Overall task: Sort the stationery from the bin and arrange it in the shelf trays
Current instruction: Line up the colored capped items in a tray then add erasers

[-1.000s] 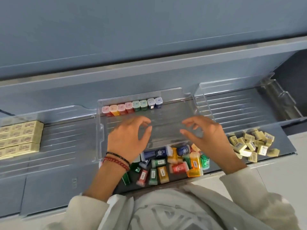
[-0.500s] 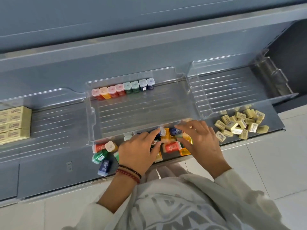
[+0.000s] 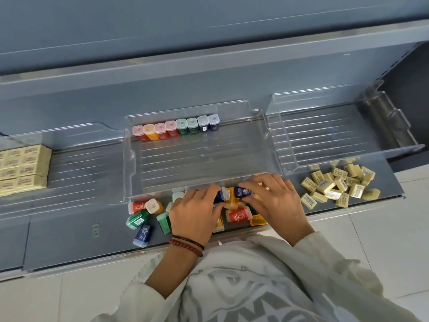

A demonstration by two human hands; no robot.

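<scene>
the left hand [image 3: 195,214] pinches a capped blue sharpener [image 3: 220,196], the right hand [image 3: 278,201] a second blue sharpener [image 3: 242,192], probably matched for the blue end of the row [image 3: 176,127] beyond. just past the knuckles rises the front lip of the middle tray [image 3: 162,173]; behind it, bare floor. the loose pile [image 3: 139,214] lies underneath.

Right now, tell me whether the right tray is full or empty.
Empty: the right tray shows only its bare ribbed floor; the yellow erasers lie outside it.

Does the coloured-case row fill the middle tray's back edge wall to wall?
No, the row stops short, leaving bare floor at the right of the middle tray.
</scene>
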